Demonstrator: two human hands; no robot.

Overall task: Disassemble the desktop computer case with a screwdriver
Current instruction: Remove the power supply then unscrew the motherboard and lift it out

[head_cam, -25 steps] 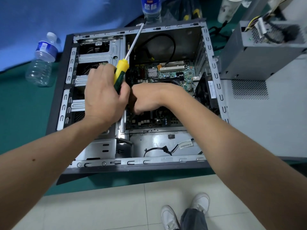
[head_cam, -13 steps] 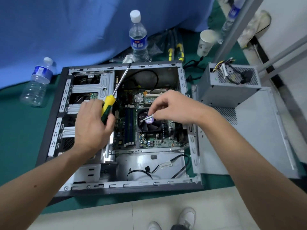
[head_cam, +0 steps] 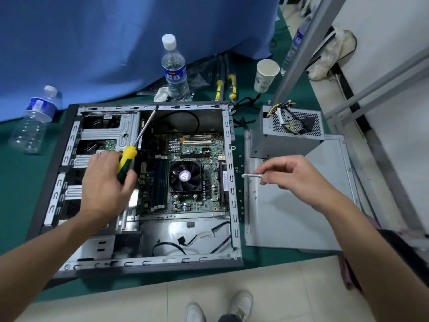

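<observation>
On the green table (head_cam: 14, 205) the opened computer case (head_cam: 233, 205) lies flat on its side, its motherboard (head_cam: 195, 149) and black cooler fan (head_cam: 184, 176) facing up, with the removed side panel (head_cam: 297, 219) lying just beside its right edge and the grey power supply (head_cam: 287, 138) resting on the far end of that panel. What the coming move seems to turn on is the long screw (head_cam: 251, 175) pinched in the right hand (head_cam: 299, 175): its axis runs roughly left to right, head pointing toward the case, and it is held over the near-left margin of the side panel, next to a scatter of small screws (head_cam: 241, 168) between case and panel. That hand is the nearer one to this spot, its thumb and forefinger closed on the screw's shank, remaining fingers loosely curled, forearm reaching in from the lower right. The likely step is to set the screw down with the others. Over the drive-bay side of the case, the left hand (head_cam: 104, 187) is wrapped around the yellow-and-green handle of the screwdriver (head_cam: 126, 162), whose shaft slants up and away toward the far rim, tip clear of any fastener.
</observation>
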